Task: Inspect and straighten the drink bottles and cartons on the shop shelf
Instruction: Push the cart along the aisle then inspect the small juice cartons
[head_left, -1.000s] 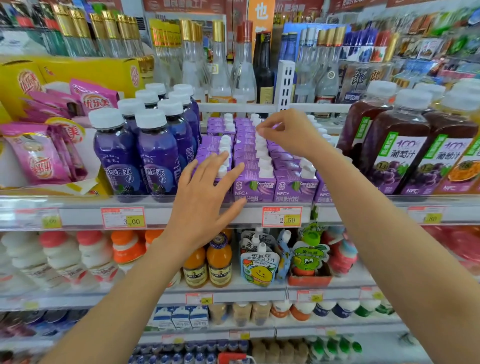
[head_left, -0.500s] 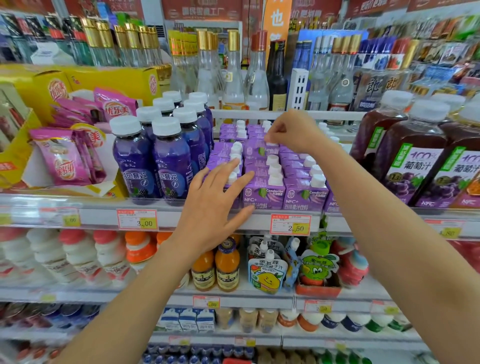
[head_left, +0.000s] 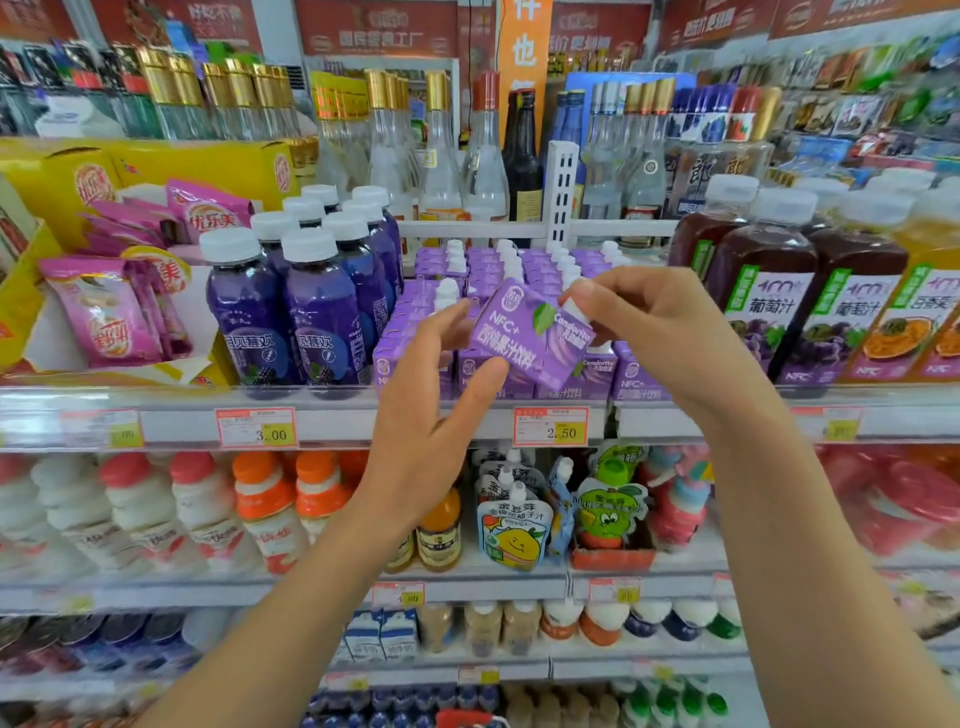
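A small purple juice carton (head_left: 524, 335) with a white cap is lifted clear of the shelf and tilted, its front facing me. My right hand (head_left: 654, 332) pinches it at the capped top corner. My left hand (head_left: 431, 395) supports it from the lower left, thumb at its bottom edge and fingers spread behind its left side. Rows of the same purple cartons (head_left: 519, 270) stand on the shelf behind and below it. Purple drink bottles (head_left: 317, 312) with white caps stand to the left, dark grape juice bottles (head_left: 763, 301) to the right.
The shelf rail (head_left: 363, 421) carries price tags reading 3.00 and 2.50. Pink snack packets in a yellow box (head_left: 104, 312) lie at far left. Glass liquor bottles (head_left: 441, 150) line the back shelf. Lower shelves hold milk drinks (head_left: 197, 509), juice pouches (head_left: 511, 530) and small cartons.
My right hand drew one purple carton out of the back rows and brought it forward and up. My left hand left the front cartons and rose to meet the lifted carton.
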